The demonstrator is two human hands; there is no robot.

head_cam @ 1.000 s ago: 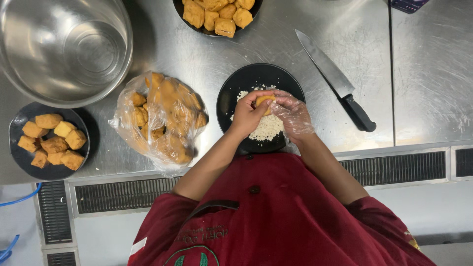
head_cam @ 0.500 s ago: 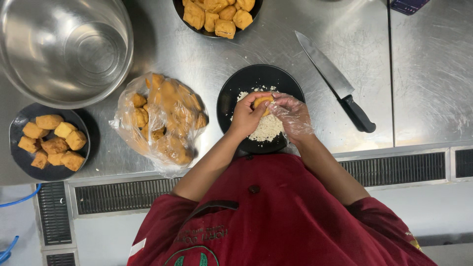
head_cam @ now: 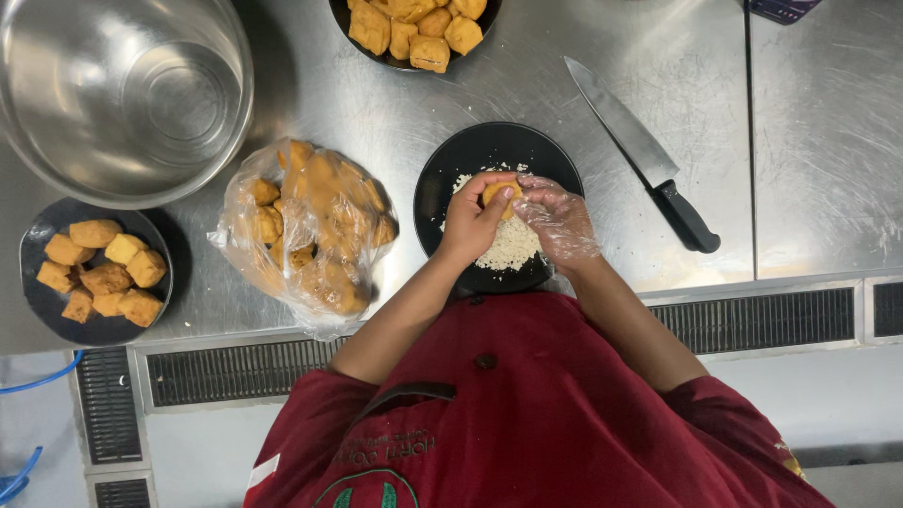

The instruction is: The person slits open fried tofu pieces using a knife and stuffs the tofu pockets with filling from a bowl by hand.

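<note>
Your left hand [head_cam: 470, 221] and gloved right hand [head_cam: 557, 218] both pinch the orange tofu piece [head_cam: 497, 194] between closed fingers, right above the crumb-filled black plate [head_cam: 442, 188] on the surface.

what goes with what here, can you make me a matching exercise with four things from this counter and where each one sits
Things:
1. steel bowl
2. knife
3. plastic bag of fried pieces
4. fried piece in the hands

Places:
A. over the black plate of white crumbs
B. far left corner of the counter
C. right of the black plate
D. between the small dark dish and the black plate

Pairs: 1-B, 2-C, 3-D, 4-A
</note>
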